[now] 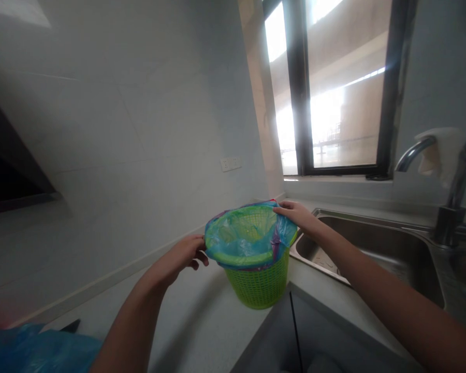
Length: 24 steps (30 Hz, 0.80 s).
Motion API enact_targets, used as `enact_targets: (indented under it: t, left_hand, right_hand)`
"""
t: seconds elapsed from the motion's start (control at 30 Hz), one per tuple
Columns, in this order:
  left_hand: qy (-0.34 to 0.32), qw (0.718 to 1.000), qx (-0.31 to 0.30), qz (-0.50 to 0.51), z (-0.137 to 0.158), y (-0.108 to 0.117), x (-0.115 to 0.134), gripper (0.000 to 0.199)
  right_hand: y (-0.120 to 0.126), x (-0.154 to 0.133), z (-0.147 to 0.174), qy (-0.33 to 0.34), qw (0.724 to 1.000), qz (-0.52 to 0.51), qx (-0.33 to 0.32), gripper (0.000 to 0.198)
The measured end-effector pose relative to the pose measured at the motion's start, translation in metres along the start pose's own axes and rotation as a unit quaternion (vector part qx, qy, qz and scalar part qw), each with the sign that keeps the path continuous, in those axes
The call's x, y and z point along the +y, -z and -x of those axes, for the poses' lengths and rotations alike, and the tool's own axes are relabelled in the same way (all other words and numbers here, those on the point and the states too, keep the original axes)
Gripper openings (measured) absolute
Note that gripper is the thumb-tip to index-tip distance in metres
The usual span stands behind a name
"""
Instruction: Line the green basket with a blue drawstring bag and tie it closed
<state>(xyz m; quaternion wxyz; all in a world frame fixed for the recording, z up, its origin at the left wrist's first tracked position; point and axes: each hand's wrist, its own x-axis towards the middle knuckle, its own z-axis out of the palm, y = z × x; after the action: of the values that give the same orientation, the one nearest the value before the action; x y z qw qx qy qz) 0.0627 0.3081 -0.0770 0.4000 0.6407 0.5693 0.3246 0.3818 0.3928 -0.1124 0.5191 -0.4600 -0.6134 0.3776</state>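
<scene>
One green basket [258,285] on my feed, upright on countertop [207,316] nr its inner front corner, just L of sink [380,246]. Blue bag [248,244] lines it, folded over rim. My R hand [293,213] pinches bag at rim's far R; my L hand [192,252] is at L rim, fingers half-curled, can't tell if gripping. Basket body sits btwn & below both hands, mouth up.

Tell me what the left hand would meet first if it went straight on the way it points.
The left hand would likely first meet the blue bag folded over the edge of the green basket; it appears close to that edge, perhaps touching.
</scene>
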Motion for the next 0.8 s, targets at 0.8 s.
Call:
enact_targets:
  t: [0.8]
  left_hand:
    - [0.013,0.942,0.196,0.273,-0.040,0.003,-0.022,0.027]
  right_hand:
    - [-0.030,-0.001,0.021,0.185,0.971,0.010,0.153,0.016]
